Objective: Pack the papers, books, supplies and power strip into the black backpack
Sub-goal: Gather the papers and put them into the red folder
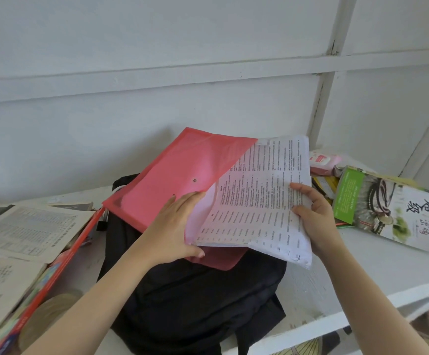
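Note:
The black backpack [190,298] lies flat on the white desk [362,272] in front of me. Above it I hold a red translucent snap folder [177,170]. My left hand [175,226] grips the folder's lower edge, thumb underneath. A stack of printed papers [257,198] sticks partway out of the folder's right side. My right hand [313,213] grips the stack's right edge with thumb on top.
Open yellowed books [26,231] and a red-edged book [54,272] lie at the left. At the right are a green-and-white book [398,211], a pink wipes pack [323,160] and small items. A white panelled wall stands behind the desk.

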### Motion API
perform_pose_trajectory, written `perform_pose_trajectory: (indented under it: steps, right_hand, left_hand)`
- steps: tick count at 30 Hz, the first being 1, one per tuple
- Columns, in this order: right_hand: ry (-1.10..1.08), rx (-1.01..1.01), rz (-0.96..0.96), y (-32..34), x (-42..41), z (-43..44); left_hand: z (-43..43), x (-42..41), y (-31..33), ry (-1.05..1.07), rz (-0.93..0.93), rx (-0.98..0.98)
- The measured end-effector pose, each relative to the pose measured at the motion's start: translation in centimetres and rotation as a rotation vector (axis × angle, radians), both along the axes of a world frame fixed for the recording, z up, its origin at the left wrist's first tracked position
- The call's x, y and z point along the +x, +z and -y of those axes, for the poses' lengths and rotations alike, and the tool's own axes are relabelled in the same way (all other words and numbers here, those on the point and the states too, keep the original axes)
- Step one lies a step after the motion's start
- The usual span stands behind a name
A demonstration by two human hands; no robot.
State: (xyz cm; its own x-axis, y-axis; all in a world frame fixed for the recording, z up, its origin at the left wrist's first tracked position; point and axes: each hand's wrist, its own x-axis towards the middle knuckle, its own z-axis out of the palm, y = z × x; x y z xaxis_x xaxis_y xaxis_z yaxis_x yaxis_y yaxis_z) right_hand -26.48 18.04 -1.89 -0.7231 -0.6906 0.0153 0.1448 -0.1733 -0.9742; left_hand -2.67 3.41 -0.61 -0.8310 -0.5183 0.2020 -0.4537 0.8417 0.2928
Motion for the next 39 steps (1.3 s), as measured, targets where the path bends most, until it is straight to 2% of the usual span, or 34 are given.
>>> perform_pose_trajectory:
  steps: [6, 16, 21, 25, 34, 39]
  right_hand:
    - [-0.034, 0.002, -0.019, -0.9, 1.1, 0.9]
    - [0.001, 0.185, -0.385, 0.2, 4.4, 3.1]
    - [0.178, 0.279, -0.444, 0.8, 5.2, 4.3]
    - [0.166, 0.323, -0.359, 1.2, 4.6, 3.8]
    - [0.224, 0.192, 0.021, 0.8, 4.8, 4.3]
    - [0.225, 0.169, 0.047, 0.3, 6.2, 6.1]
  left_hand:
    - [-0.8, -0.3, 0.4, -0.043, 0.054, -0.008]
    - [-1.9, -1.0, 0.4, -0.086, 0.142, -0.084]
    - [-1.9, -0.7, 1.1, -0.081, 0.157, -0.067]
    - [-2.1, -0.2, 1.8, -0.083, 0.176, -0.075]
    - [-2.8, 0.2, 2.6, -0.085, 0.209, -0.066]
    - [-3.5, 0.4, 3.0, -0.094, 0.224, -0.065]
